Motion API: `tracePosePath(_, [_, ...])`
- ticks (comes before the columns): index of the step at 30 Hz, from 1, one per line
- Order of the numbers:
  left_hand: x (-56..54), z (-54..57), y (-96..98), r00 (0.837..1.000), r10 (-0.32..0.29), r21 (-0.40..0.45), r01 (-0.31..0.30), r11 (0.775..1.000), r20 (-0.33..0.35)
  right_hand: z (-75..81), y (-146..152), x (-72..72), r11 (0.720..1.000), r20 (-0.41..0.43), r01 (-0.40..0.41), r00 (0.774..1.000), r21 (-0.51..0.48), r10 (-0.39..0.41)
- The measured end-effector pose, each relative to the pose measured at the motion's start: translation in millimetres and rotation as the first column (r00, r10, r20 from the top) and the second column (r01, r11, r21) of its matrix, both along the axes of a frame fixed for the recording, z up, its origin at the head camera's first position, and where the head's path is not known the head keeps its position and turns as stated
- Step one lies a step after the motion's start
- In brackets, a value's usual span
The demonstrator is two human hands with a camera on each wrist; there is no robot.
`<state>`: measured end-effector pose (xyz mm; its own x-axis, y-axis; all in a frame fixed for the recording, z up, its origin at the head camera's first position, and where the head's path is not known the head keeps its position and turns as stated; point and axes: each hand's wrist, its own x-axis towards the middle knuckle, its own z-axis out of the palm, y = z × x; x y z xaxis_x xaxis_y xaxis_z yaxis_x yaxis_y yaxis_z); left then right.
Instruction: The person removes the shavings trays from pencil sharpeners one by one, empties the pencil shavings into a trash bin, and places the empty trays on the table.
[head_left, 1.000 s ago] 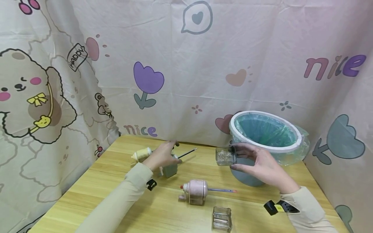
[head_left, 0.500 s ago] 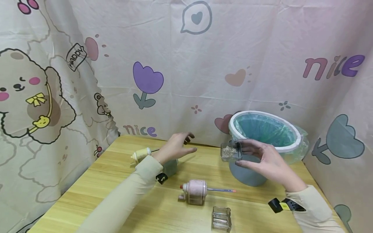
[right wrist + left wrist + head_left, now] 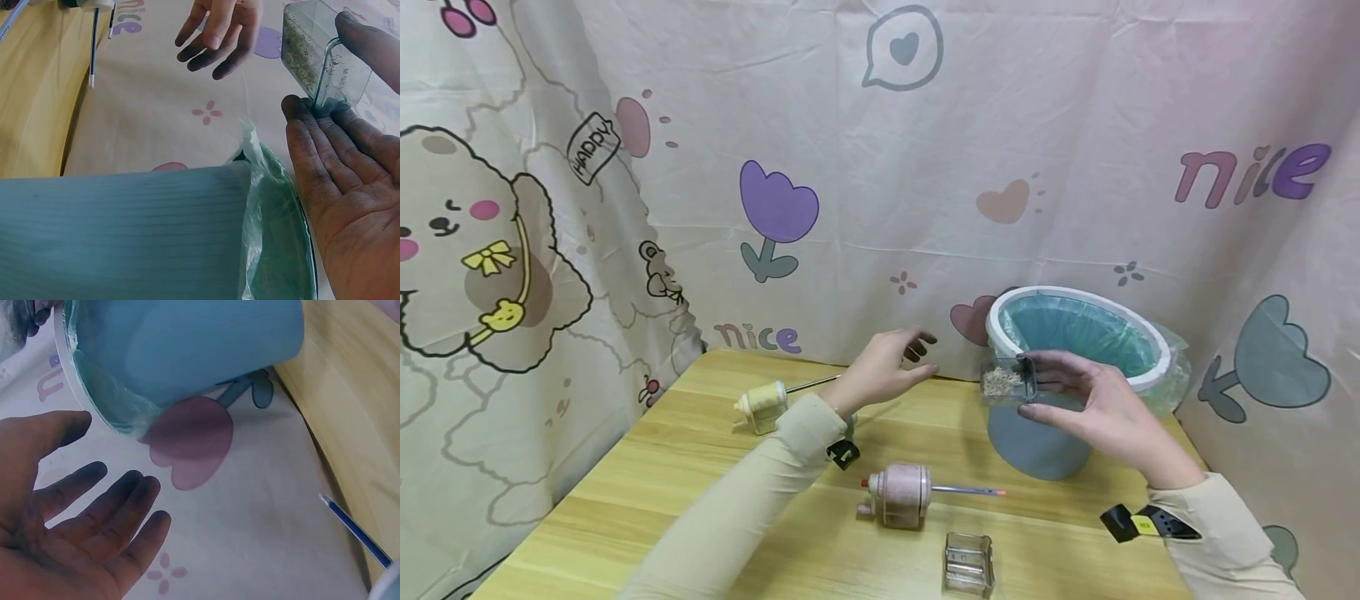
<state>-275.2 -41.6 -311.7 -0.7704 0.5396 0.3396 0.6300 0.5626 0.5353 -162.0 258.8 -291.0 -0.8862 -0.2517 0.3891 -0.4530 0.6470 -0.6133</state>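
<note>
Left hand has moved toward two o'clock, relaxed; right hand pinches a box at eight o'clock of the bin.

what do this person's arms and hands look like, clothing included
The left sleeve and right sleeve are long, plain and cream. The left wrist device and right wrist device are black, the latter with a yellow patch. The left hand and right hand wear no gloves.
</note>
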Motion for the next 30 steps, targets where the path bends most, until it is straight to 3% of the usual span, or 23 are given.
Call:
tracePosePath(7, [-2.1,3.5,14.3,0.998,-0.040,0.014,0.041,0.999,-0.058,3.3,6.6,-0.1,1.000,0.007,0.011,1.000,-0.005,-0.011])
tracePosePath(24, [-1.2,11.8,42.6,0.992,-0.107,0.055,0.110,0.992,-0.061,15.1,21.7,0.9,0.998,0.047,0.039,0.998,-0.041,-0.037])
tracePosePath(30, [0.7,13.9,53.2,0.990,-0.124,0.079,0.130,0.988,-0.070,17.3,32.9,-1.8,0.998,0.017,0.048,0.999,-0.043,-0.048])
